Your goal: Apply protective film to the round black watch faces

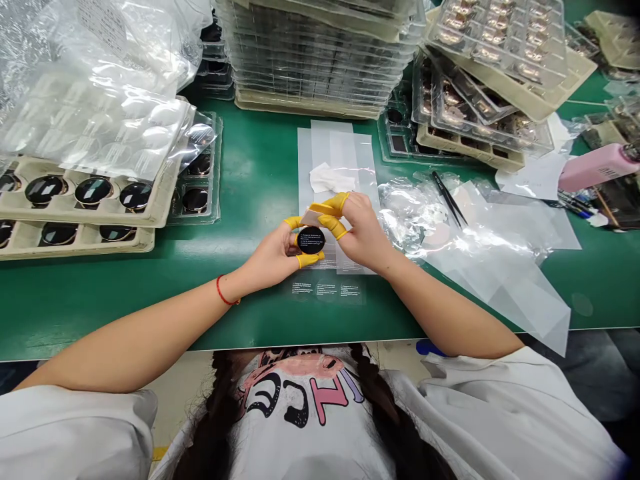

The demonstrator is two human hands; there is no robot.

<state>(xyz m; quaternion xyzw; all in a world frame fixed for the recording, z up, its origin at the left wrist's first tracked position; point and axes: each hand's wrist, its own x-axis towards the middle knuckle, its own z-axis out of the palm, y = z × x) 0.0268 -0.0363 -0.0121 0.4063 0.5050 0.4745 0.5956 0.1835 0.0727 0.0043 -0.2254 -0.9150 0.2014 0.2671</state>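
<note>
Bright light — glare whitens the crumpled film left of the tweezers; corners far right of them darken.

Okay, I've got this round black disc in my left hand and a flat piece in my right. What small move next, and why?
Probably sweep the pale flat piece gently down across the black disc: white print shows on the disc's face, the left hand holds the disc, and the right hand has the piece at the disc's upper edge.
</note>
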